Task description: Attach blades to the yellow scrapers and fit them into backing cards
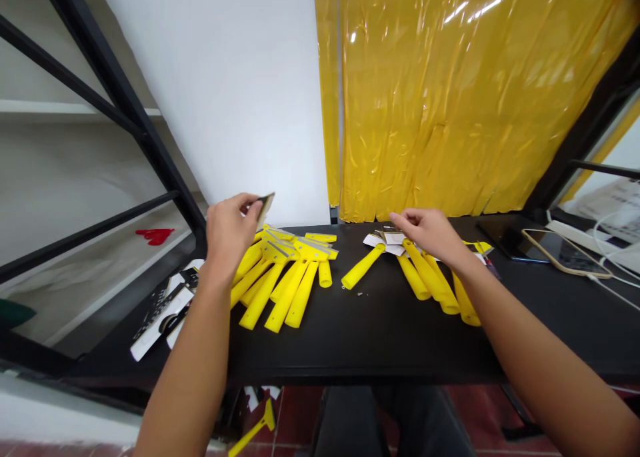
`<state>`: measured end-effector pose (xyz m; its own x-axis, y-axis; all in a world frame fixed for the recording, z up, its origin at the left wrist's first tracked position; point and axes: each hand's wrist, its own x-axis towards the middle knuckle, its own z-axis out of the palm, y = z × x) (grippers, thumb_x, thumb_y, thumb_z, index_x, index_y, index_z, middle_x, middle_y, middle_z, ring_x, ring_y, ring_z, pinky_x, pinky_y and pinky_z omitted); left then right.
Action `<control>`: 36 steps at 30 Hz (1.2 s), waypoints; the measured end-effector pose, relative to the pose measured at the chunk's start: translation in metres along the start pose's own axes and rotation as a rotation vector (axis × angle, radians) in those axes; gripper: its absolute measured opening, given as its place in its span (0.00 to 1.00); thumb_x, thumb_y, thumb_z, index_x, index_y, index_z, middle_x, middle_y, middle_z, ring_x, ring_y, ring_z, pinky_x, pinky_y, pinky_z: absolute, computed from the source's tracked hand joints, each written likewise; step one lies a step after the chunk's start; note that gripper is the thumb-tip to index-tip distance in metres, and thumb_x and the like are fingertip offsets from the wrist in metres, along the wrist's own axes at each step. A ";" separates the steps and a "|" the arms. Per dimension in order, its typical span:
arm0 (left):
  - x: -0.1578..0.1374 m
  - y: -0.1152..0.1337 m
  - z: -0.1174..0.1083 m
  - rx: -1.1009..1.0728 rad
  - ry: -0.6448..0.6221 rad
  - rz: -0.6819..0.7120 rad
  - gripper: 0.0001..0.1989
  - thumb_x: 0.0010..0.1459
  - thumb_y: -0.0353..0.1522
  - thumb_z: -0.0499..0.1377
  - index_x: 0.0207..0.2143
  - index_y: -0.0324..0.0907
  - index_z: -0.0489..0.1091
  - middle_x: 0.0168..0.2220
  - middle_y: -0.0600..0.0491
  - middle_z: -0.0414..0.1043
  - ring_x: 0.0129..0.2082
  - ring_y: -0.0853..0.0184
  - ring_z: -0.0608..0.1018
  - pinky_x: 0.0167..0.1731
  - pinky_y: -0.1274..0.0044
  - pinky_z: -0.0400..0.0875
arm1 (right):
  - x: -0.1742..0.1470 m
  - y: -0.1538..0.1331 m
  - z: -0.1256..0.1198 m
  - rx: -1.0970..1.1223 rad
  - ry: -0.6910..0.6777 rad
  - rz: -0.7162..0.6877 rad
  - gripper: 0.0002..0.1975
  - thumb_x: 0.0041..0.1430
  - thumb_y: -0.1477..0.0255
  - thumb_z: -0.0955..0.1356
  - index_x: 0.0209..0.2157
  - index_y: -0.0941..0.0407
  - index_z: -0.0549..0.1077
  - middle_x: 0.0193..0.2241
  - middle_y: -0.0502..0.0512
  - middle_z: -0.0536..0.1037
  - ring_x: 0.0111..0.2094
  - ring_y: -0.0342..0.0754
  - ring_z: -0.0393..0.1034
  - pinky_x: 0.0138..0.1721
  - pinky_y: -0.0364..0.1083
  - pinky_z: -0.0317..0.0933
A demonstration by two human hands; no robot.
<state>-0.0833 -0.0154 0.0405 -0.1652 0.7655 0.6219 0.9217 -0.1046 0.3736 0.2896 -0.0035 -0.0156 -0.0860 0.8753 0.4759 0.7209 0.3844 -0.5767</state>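
My left hand (231,229) pinches a small dark-and-white card (267,208) between thumb and fingers, raised over the left pile. Below it, several yellow scrapers (280,289) with flat heads lie overlapped, handles toward me. My right hand (429,232) is closed above the right-hand group of yellow scrapers (436,282); whatever its fingertips hold, if anything, is hidden. Just beneath those fingers are white cards (393,238) over the scraper heads. One separate yellow scraper handle (363,268) points down-left from them.
Black-and-white printed packaging (164,320) lies at the black table's left end. To the right are a phone (567,252), a dark flat device (511,238) and white cables (613,280). Small bits (362,294) lie mid-table. Another yellow scraper (255,430) shows below the front edge.
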 end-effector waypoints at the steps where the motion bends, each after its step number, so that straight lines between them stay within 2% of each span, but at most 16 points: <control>1: -0.002 0.008 0.005 -0.169 0.095 0.036 0.17 0.63 0.42 0.58 0.45 0.43 0.79 0.39 0.47 0.80 0.40 0.58 0.80 0.42 0.71 0.71 | -0.002 -0.005 0.003 0.114 -0.031 -0.033 0.25 0.66 0.51 0.64 0.23 0.55 0.71 0.20 0.51 0.71 0.24 0.45 0.64 0.28 0.45 0.55; 3: -0.008 0.023 0.018 -0.539 0.170 0.055 0.15 0.59 0.43 0.63 0.40 0.42 0.79 0.30 0.52 0.78 0.29 0.66 0.76 0.31 0.75 0.70 | -0.006 -0.012 0.013 0.297 -0.083 -0.071 0.21 0.64 0.51 0.67 0.31 0.54 0.77 0.25 0.51 0.76 0.24 0.44 0.64 0.28 0.45 0.57; 4: -0.012 0.030 0.025 -0.720 0.117 0.037 0.14 0.57 0.43 0.65 0.37 0.42 0.77 0.26 0.54 0.75 0.24 0.69 0.73 0.26 0.77 0.67 | -0.008 -0.015 0.018 0.370 -0.099 -0.084 0.19 0.62 0.52 0.69 0.38 0.54 0.79 0.30 0.52 0.78 0.25 0.44 0.64 0.28 0.45 0.58; 6: -0.023 0.043 0.040 -1.002 -0.087 -0.023 0.15 0.54 0.44 0.68 0.33 0.41 0.74 0.20 0.58 0.67 0.17 0.74 0.66 0.18 0.80 0.59 | -0.011 -0.021 0.027 0.489 -0.131 -0.099 0.22 0.59 0.54 0.72 0.50 0.53 0.77 0.40 0.54 0.81 0.24 0.42 0.65 0.27 0.45 0.60; 8: -0.035 0.054 0.053 -1.134 -0.305 -0.075 0.17 0.53 0.44 0.70 0.31 0.41 0.72 0.16 0.60 0.62 0.14 0.76 0.61 0.15 0.81 0.53 | -0.015 -0.027 0.033 0.592 -0.200 -0.084 0.27 0.59 0.56 0.73 0.56 0.52 0.75 0.45 0.56 0.81 0.24 0.42 0.66 0.24 0.44 0.60; 10: -0.047 0.062 0.063 -1.169 -0.463 -0.101 0.18 0.53 0.45 0.70 0.31 0.41 0.71 0.15 0.61 0.62 0.13 0.77 0.60 0.14 0.82 0.51 | -0.018 -0.032 0.037 0.657 -0.302 -0.051 0.26 0.59 0.56 0.73 0.55 0.53 0.75 0.40 0.55 0.81 0.24 0.42 0.66 0.20 0.42 0.56; 12: -0.055 0.067 0.068 -1.156 -0.571 -0.096 0.20 0.53 0.47 0.69 0.32 0.41 0.71 0.16 0.59 0.65 0.12 0.76 0.61 0.14 0.81 0.53 | -0.020 -0.036 0.038 0.673 -0.402 -0.028 0.21 0.59 0.57 0.73 0.48 0.56 0.78 0.28 0.52 0.78 0.21 0.41 0.63 0.18 0.41 0.51; 14: -0.057 0.068 0.069 -1.072 -0.574 -0.048 0.21 0.56 0.49 0.66 0.37 0.41 0.71 0.20 0.56 0.71 0.14 0.72 0.67 0.16 0.79 0.59 | -0.021 -0.036 0.038 0.681 -0.434 -0.018 0.18 0.59 0.58 0.74 0.41 0.58 0.79 0.21 0.48 0.73 0.19 0.39 0.60 0.18 0.40 0.49; 15: -0.055 0.067 0.066 -0.980 -0.509 -0.003 0.21 0.58 0.50 0.63 0.39 0.42 0.72 0.24 0.54 0.74 0.17 0.70 0.71 0.18 0.78 0.63 | -0.020 -0.036 0.039 0.702 -0.414 -0.007 0.17 0.59 0.58 0.74 0.40 0.58 0.79 0.20 0.47 0.71 0.19 0.39 0.59 0.19 0.40 0.49; 18: -0.046 0.058 0.053 -0.462 -0.217 0.155 0.20 0.64 0.50 0.56 0.37 0.43 0.73 0.32 0.50 0.77 0.29 0.64 0.78 0.30 0.74 0.69 | -0.015 -0.030 0.040 0.801 -0.292 0.074 0.18 0.58 0.57 0.74 0.41 0.57 0.78 0.19 0.46 0.70 0.19 0.39 0.58 0.19 0.41 0.47; 19: -0.043 0.053 0.048 -0.247 -0.193 0.188 0.21 0.64 0.50 0.54 0.34 0.43 0.73 0.31 0.49 0.77 0.31 0.61 0.79 0.33 0.72 0.69 | -0.013 -0.027 0.040 0.827 -0.257 0.110 0.19 0.57 0.56 0.74 0.40 0.57 0.77 0.19 0.46 0.69 0.19 0.39 0.57 0.19 0.41 0.46; 21: -0.038 0.043 0.041 0.114 -0.314 0.213 0.23 0.64 0.50 0.53 0.28 0.43 0.73 0.29 0.46 0.76 0.33 0.55 0.79 0.35 0.68 0.68 | -0.009 -0.023 0.040 0.857 -0.212 0.174 0.19 0.55 0.55 0.75 0.38 0.57 0.76 0.18 0.45 0.69 0.18 0.39 0.56 0.18 0.41 0.45; 23: -0.037 0.036 0.038 0.330 -0.499 0.222 0.22 0.62 0.49 0.53 0.25 0.44 0.72 0.29 0.43 0.76 0.35 0.50 0.80 0.35 0.66 0.68 | -0.007 -0.021 0.038 0.871 -0.184 0.215 0.20 0.54 0.55 0.76 0.36 0.57 0.76 0.17 0.46 0.69 0.17 0.39 0.57 0.17 0.41 0.45; 26: -0.040 0.032 0.038 0.426 -0.622 0.250 0.22 0.61 0.46 0.53 0.20 0.44 0.69 0.29 0.41 0.77 0.36 0.48 0.80 0.35 0.65 0.68 | -0.006 -0.021 0.038 0.907 -0.181 0.227 0.20 0.53 0.54 0.76 0.35 0.57 0.75 0.17 0.46 0.69 0.17 0.39 0.58 0.17 0.41 0.46; 33: -0.046 0.037 0.037 0.391 -0.707 0.276 0.18 0.57 0.40 0.55 0.16 0.45 0.61 0.27 0.43 0.75 0.31 0.52 0.78 0.32 0.67 0.65 | -0.006 -0.021 0.040 0.985 -0.147 0.236 0.22 0.51 0.55 0.78 0.37 0.57 0.76 0.17 0.47 0.71 0.16 0.39 0.60 0.15 0.40 0.51; 36: -0.045 0.035 0.041 0.377 -0.704 0.265 0.18 0.55 0.40 0.56 0.15 0.45 0.59 0.26 0.45 0.74 0.29 0.55 0.77 0.31 0.69 0.63 | -0.005 -0.021 0.039 1.017 -0.129 0.251 0.23 0.49 0.56 0.79 0.38 0.58 0.76 0.20 0.49 0.74 0.18 0.39 0.63 0.15 0.39 0.53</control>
<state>-0.0295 -0.0279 -0.0027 0.2157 0.9758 0.0350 0.9753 -0.2135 -0.0566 0.2482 -0.0041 -0.0323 -0.1297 0.9654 0.2260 -0.1825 0.2008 -0.9625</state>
